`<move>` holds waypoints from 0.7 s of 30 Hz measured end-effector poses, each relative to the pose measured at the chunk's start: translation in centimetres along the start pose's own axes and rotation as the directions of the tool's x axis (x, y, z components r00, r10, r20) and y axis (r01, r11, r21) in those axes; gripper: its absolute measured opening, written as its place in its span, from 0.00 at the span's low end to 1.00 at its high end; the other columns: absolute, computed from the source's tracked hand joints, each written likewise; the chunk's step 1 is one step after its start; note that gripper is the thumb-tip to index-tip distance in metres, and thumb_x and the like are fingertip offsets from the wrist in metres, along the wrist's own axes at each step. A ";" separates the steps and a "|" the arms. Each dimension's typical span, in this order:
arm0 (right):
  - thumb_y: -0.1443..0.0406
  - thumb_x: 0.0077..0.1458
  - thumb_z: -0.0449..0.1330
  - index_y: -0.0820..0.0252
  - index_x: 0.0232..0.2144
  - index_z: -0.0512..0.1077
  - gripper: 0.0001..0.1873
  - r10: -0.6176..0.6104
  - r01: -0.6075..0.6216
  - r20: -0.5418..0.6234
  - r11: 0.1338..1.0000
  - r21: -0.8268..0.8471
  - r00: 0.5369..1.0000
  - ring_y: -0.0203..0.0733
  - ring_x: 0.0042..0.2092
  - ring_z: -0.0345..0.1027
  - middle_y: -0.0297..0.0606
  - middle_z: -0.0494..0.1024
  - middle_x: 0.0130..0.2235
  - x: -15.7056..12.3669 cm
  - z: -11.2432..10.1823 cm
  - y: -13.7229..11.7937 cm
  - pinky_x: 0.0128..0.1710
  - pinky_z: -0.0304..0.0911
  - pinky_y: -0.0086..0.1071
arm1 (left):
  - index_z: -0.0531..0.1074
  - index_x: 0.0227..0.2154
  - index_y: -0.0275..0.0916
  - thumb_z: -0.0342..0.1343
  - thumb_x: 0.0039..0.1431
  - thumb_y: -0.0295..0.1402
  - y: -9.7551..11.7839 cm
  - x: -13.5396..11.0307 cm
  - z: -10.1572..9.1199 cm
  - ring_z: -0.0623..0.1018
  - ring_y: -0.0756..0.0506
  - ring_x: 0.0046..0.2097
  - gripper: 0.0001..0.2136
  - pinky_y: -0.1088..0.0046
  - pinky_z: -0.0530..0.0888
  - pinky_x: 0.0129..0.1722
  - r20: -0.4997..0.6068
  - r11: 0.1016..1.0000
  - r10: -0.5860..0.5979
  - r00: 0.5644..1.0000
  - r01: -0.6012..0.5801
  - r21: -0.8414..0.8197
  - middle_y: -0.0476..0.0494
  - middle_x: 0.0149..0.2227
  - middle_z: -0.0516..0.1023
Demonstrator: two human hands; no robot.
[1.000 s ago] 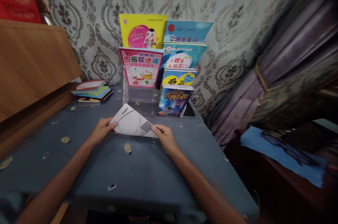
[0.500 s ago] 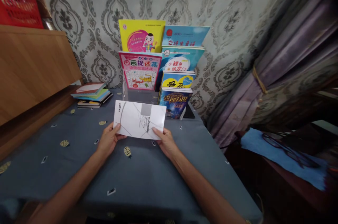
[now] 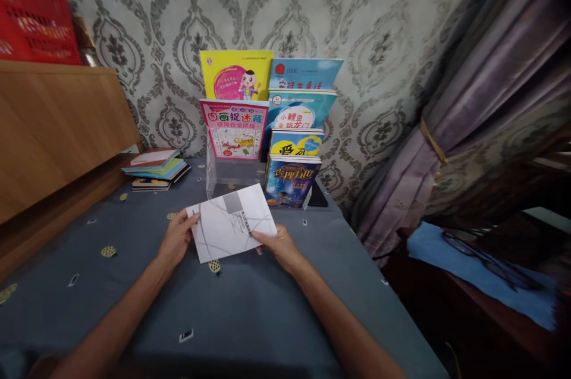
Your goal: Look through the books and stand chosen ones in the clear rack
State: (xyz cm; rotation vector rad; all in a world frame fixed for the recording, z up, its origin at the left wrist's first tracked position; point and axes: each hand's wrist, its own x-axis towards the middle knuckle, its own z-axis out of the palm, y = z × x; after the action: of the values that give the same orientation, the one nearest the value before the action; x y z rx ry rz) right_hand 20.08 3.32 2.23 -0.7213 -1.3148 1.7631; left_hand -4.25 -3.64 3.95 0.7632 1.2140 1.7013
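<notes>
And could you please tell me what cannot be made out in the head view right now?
All in the head view:
- White booklet: underside faces away from the camera; smallest print is too small to read.
- Left hand and right hand: some fingers are hidden behind the booklet.
- Yellow book: lower part is covered by the pink book.
- Red basket: cut off by the left edge; contents blurred.

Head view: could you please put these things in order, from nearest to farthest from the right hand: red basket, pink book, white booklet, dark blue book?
From the right hand:
1. White booklet: in its grip, to its left.
2. Dark blue book: just beyond the hand.
3. Pink book: farther back, to the left.
4. Red basket: far left, on the cabinet.
</notes>
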 end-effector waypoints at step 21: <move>0.52 0.44 0.70 0.63 0.28 0.80 0.19 -0.089 0.108 0.089 0.967 -0.232 0.992 0.33 0.21 0.67 0.36 0.79 0.25 -0.5 0.5 -1.9 0.22 0.65 0.28 | 0.75 0.45 0.41 0.52 0.61 0.43 7.1 -0.3 2.0 0.75 0.46 0.35 0.15 0.75 0.67 0.33 0.549 0.387 0.156 0.821 -0.562 0.731 0.48 0.38 0.80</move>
State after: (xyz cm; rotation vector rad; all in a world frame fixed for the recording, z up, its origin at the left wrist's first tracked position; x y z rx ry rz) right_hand 20.47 2.88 4.13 -0.7086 -1.6057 1.5853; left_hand -4.56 -4.03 11.34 2.0684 1.6877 0.9861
